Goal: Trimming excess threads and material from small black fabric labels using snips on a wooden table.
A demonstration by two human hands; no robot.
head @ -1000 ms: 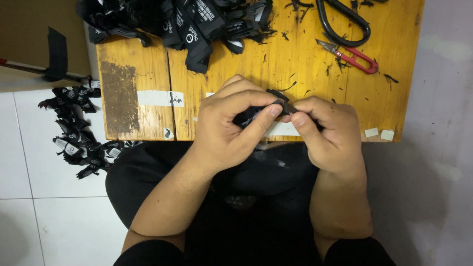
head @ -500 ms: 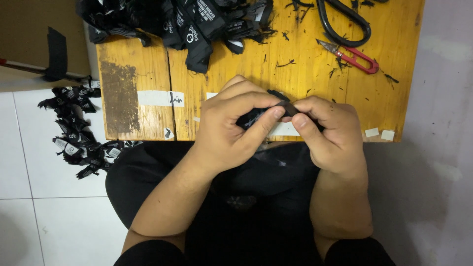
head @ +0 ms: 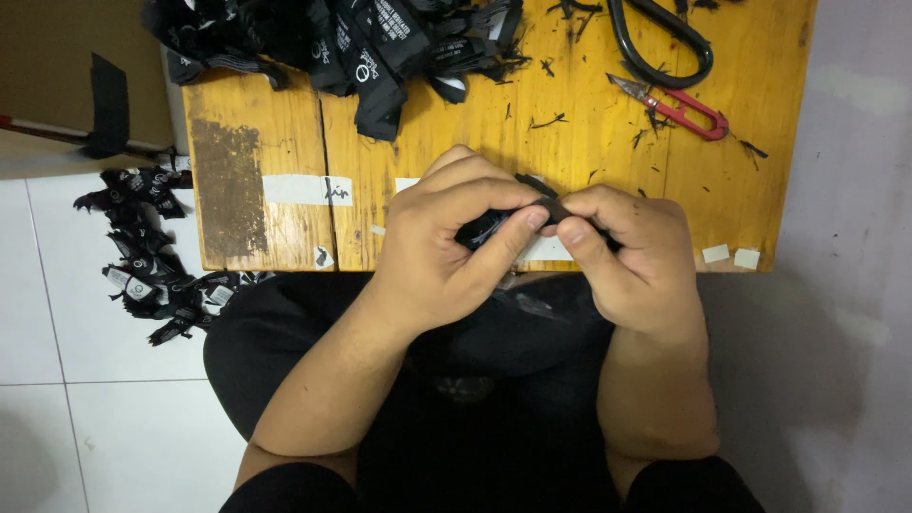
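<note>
The left hand (head: 446, 252) and right hand (head: 632, 261) meet over the near edge of a yellow wooden table (head: 456, 161), fingers curled tight, pinching a small black fabric label (head: 489, 228) between them. It looks folded, dark, with faint pale print. Further back lie red-handled snips (head: 679, 109) and a heap of black labels (head: 342, 43). More labels (head: 142, 252) lie scattered on the white floor.

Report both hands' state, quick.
Left hand: closed, pinching the small black fabric piece.
Right hand: closed, pinching the other end of the same piece.
</note>
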